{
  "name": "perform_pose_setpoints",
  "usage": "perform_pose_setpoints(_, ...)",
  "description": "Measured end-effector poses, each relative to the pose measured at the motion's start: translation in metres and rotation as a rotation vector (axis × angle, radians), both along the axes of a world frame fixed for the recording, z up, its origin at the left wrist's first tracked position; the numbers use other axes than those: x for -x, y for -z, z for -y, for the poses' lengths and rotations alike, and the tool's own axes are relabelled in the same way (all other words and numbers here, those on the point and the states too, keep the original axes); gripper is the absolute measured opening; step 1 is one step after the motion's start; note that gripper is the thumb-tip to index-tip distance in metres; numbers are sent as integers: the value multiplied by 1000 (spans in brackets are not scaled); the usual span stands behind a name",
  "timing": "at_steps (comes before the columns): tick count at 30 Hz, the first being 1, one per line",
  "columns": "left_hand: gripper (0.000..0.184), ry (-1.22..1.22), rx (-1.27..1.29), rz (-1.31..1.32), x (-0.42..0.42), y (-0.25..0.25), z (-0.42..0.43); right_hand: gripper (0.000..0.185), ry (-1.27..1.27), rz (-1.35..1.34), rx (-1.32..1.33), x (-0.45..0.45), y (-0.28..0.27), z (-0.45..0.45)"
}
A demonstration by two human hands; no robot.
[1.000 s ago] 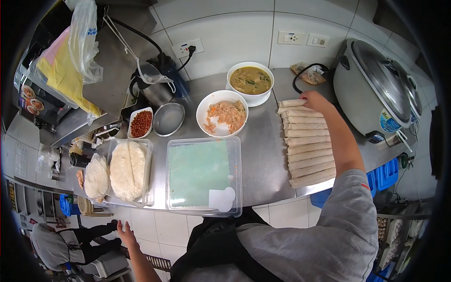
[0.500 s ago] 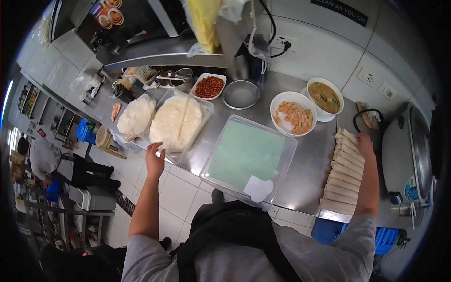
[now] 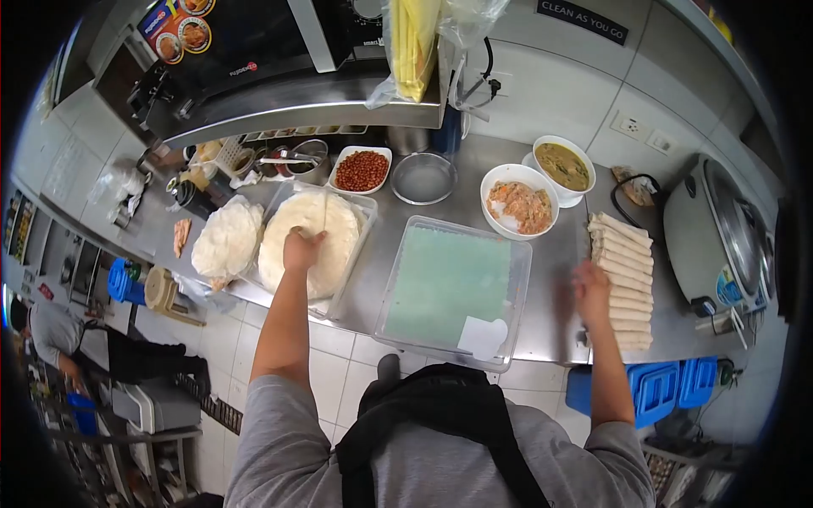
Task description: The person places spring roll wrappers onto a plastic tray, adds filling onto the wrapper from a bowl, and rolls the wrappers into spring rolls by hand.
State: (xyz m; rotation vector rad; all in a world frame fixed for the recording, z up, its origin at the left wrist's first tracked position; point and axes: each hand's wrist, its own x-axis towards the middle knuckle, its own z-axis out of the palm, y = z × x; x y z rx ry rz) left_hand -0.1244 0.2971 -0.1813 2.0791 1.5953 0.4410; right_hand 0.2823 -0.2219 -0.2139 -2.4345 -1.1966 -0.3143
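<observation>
My left hand (image 3: 302, 249) rests on a round stack of pale, thin wrappers (image 3: 292, 214) in a clear plastic tub, thumb and fingertips a little apart at a folded ridge on the top sheet. My right hand (image 3: 591, 292) is smeared by motion just left of a row of rolled wrappers (image 3: 622, 284); its grip does not show clearly. Between my hands lies a clear lidded-looking tray with a green surface (image 3: 453, 279) and a white scraper-like piece (image 3: 483, 337) at its near corner. Behind it stands a white bowl of orange-pink shredded filling (image 3: 520, 209).
A second wrapper pile (image 3: 227, 237) lies left of the tub. Behind are a dish of reddish peanuts (image 3: 362, 170), a round metal pan (image 3: 423, 179) and a bowl of soup (image 3: 562, 165). A large cooker (image 3: 711, 229) stands at right. Another person (image 3: 59, 334) works at far left.
My left hand has moved from the tub's near edge onto the wrapper stack. My right hand has come away from the far end of the rolls, leftward and nearer to me. The view has shifted.
</observation>
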Motion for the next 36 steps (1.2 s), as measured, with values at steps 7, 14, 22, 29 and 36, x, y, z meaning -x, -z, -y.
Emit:
perform_pose_setpoints(7, 52, 172, -238, 47, 9, 27, -49, 23, -46, -230, -75, 170, -8, -13)
perform_pose_setpoints(14, 25, 317, 8, 595, 9, 2, -63, 21, 30, -235, -110, 246, -28, -37)
perform_pose_setpoints(22, 26, 661, 960, 1176, -20, -181, 81, 29, 31, -457, -327, 284, -48, -68)
perform_pose_setpoints(29, 30, 631, 1038, 777, -79, -30, 120, 40, 209, -866, -528, 272, -42, -69)
perform_pose_setpoints(36, 37, 1036, -268, 289, -38, 24, 141, 43, 343, -252, -245, 257, -6, -47)
